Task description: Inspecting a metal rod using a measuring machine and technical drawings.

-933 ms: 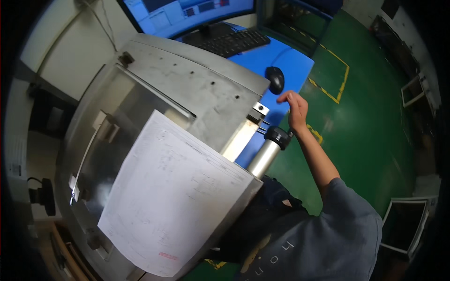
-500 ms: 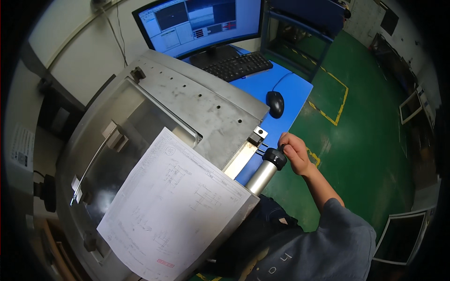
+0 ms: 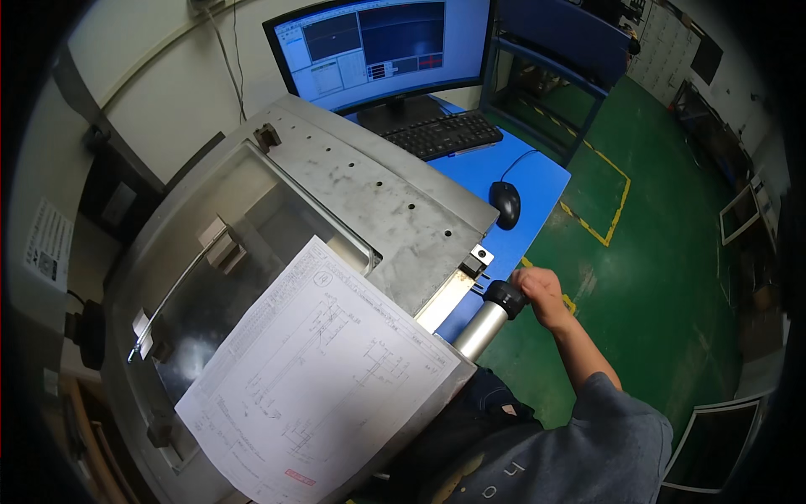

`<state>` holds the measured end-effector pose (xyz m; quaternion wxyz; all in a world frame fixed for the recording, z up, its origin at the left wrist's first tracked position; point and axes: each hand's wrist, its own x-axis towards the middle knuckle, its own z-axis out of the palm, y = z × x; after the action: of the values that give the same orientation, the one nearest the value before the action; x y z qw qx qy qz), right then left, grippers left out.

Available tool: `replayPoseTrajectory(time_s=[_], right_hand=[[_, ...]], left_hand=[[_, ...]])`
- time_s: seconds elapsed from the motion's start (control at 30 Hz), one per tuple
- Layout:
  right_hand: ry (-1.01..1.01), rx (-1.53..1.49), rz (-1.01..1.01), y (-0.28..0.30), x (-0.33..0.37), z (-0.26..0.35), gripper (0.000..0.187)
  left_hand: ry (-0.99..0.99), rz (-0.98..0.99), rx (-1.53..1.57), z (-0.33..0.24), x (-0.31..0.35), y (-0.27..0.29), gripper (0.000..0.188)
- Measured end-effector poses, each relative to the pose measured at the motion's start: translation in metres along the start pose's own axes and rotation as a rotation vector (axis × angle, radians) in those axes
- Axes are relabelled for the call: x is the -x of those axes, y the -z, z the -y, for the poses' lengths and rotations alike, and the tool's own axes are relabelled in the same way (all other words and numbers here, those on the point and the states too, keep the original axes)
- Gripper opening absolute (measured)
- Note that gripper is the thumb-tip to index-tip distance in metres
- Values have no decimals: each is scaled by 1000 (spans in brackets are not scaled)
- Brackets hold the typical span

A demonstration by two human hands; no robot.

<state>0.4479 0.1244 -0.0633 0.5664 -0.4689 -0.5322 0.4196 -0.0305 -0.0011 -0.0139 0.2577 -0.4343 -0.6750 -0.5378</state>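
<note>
My right hand is closed at the outer end of a black hand knob, its fingers curled against the edge. Exactly what the fingertips grip is partly hidden. Behind the knob, a silver cylinder runs back to the side of a grey metal machine stage. A sheet of paper with line drawings lies over the stage's near part and covers some of its glass window. On the glass, a thin curved metal rod rests across two small blocks. My left hand is out of view.
A lit monitor, a black keyboard and a black mouse stand on a blue table beyond the stage. Green floor with yellow tape lies to the right. Framed panels lean along the right wall.
My right hand has turned at the knob, from thumb toward me to knuckles up. The picture on the monitor has gone from a pale band to dark blue. The whole view has shifted slightly.
</note>
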Motion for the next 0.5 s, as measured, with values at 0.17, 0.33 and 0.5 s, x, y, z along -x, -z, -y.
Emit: replayPoseTrajectory(time_s=[0.17,0.33,0.5], right_hand=[[-120,56,46,-6,-25,-2,31],[-278,101,-21,-7,-7,-11,33],[-62,-78,6,7,0,-9,35]], left_hand=[[37,-2,27,-2,0,-1,21],[-12,-1,-13,-7,-1,-2,20],[14,12,26,-9,0,-3,20]])
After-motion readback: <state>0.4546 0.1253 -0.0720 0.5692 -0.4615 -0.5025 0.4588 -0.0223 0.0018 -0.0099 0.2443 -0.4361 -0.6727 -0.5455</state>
